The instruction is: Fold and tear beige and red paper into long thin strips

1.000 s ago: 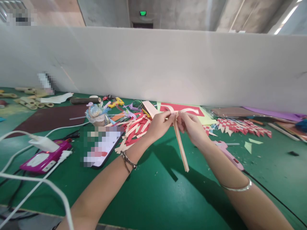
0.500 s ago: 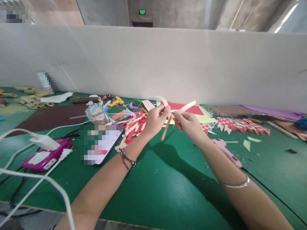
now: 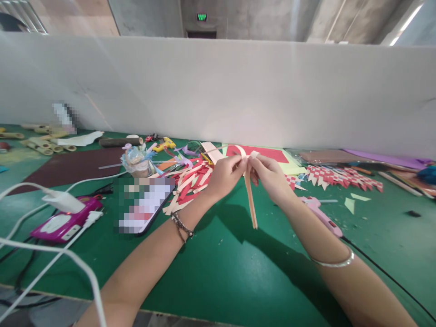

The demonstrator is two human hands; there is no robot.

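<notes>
My left hand (image 3: 225, 176) and my right hand (image 3: 269, 176) meet above the green table (image 3: 218, 268). Both pinch the top of a pale pink paper strip (image 3: 250, 200). The strip is folded over at my fingertips, and its long ends hang straight down toward the table. Behind my left hand lies a heap of red and pink paper strips (image 3: 189, 182).
A phone (image 3: 145, 206) lies left of my forearm, beside a magenta device with white cables (image 3: 64, 218). A pink glue gun (image 3: 322, 215) rests under my right arm. Woven red-and-white pieces (image 3: 340, 177), red paper (image 3: 264, 153) and a yellow glue gun (image 3: 164, 145) sit near the white partition.
Half a second ago the strip ends were splayed up and sideways; now they hang down together, and my hands have closed in on the fold.
</notes>
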